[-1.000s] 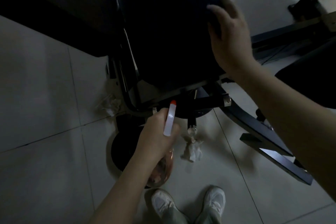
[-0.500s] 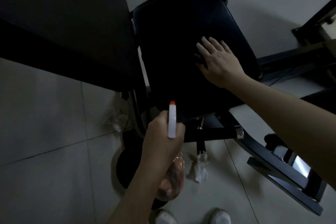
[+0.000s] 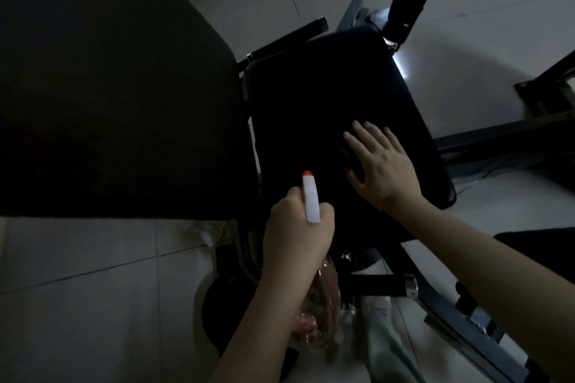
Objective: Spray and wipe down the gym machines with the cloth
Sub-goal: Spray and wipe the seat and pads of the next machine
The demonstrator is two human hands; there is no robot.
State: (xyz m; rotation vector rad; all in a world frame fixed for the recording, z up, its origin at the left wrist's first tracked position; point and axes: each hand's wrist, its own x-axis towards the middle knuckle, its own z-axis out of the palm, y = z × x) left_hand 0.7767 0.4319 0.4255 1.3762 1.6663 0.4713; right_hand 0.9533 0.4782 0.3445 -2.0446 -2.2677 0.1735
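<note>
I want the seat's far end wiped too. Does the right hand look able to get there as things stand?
Probably yes: the right hand lies flat on the seat, and nothing shows between its fingers and the far end, though the picture is dark.

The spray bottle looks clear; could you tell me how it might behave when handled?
The spray bottle looks like clear plastic, so it is probably light and slightly squeezable. Its rounded body could roll if laid down.

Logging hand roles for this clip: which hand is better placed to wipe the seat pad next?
Right. The right hand lies flat on the black seat pad, apparently over a dark cloth, though that is hard to make out. The left hand grips the spray bottle.
</note>
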